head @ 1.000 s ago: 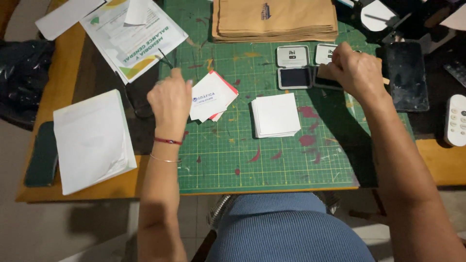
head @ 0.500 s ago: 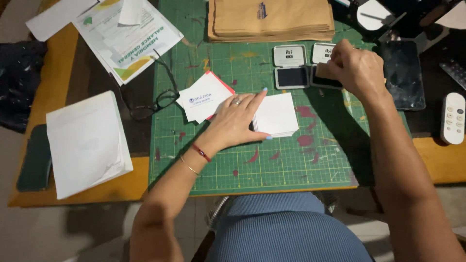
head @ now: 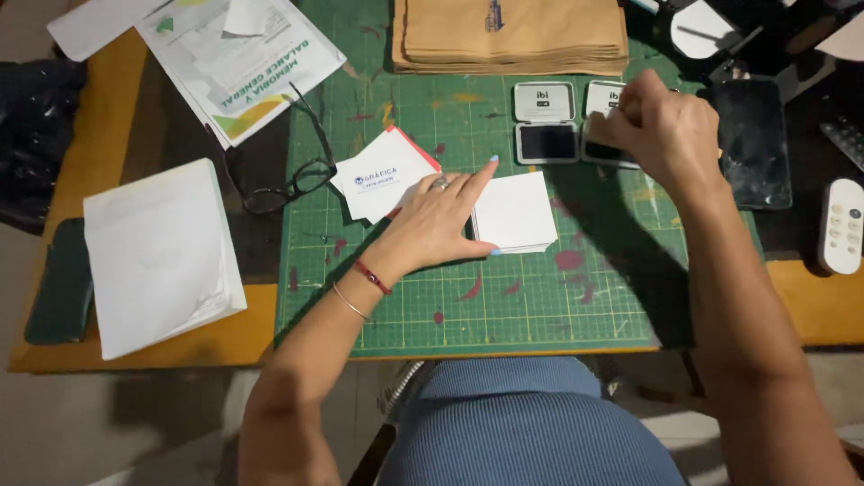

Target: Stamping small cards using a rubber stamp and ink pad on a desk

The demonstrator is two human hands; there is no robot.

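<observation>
left hand [head: 438, 220] lies flat and open, fingertips resting on the left edge of the small white card stack [head: 515, 211] on the green cutting mat [head: 540, 297] — the stack sits just right of it. right hand [head: 661, 126], farther off, is clenched over the right ink pad [head: 605, 121], its grip closed on something hidden — likely a stamp.

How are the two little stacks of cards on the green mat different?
The square stack is plain white and neat, with the left hand resting against its edge. The printed stack left of that hand is tilted, fanned out, and shows a blue mark and a red edge. Both lie flat on the green cutting mat.
</observation>
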